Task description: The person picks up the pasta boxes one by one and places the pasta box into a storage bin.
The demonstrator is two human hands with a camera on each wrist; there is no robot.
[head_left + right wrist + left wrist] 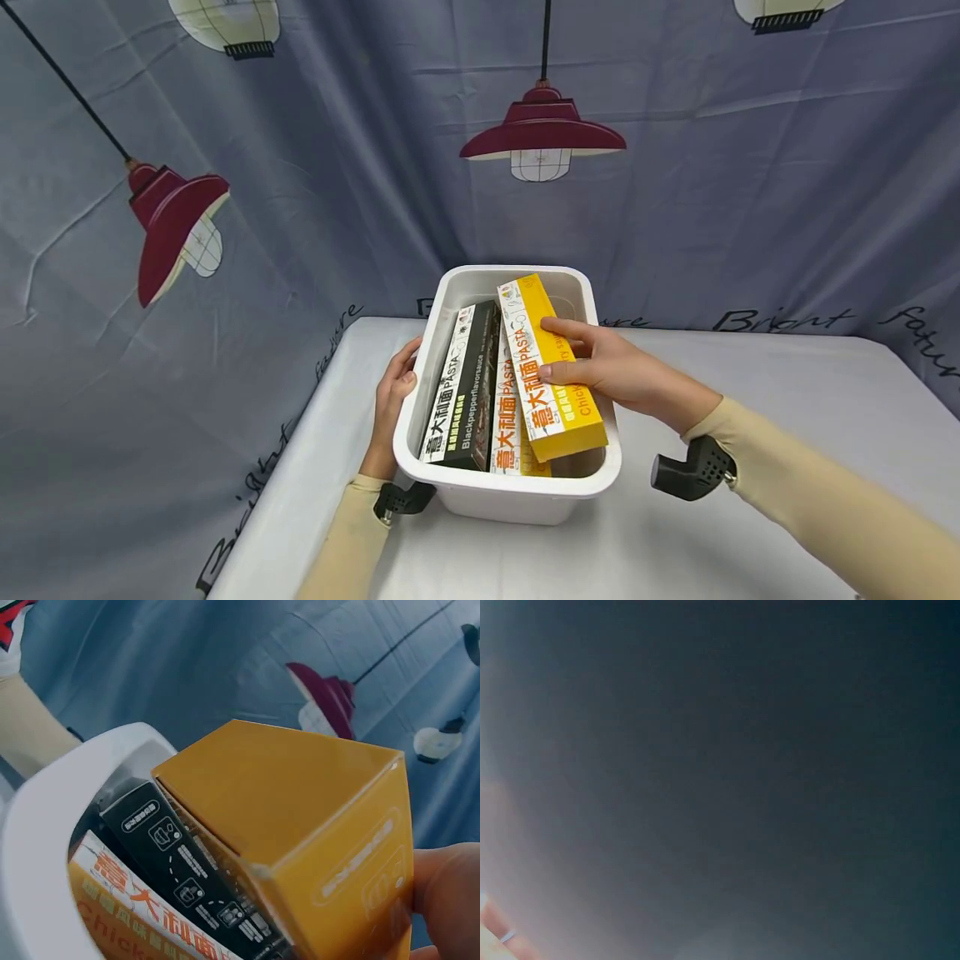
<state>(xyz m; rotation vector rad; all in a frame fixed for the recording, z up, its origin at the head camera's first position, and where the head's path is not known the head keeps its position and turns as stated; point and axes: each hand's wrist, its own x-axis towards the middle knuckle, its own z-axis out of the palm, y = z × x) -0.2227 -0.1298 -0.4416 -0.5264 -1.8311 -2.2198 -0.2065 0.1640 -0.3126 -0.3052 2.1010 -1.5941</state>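
My right hand (611, 362) pinches a yellow pasta box (527, 358), thumb on its printed face and fingers at its far edge. That box leans at a slant over the right part of a white plastic bin (517, 482). Inside the bin lie a black pasta box (468, 387) on the left and a second yellow pasta box (506, 425) beside it, partly covered by the held one. On the bin's left outer wall rests my left hand (390, 400), fingers extended along it. The left wrist view is dark and blurred.
The bin stands on a table with a white cloth (675, 517). Behind and to the left hangs a grey-blue curtain (360, 167) printed with lamps and lettering. Each wrist wears a small black camera (693, 468).
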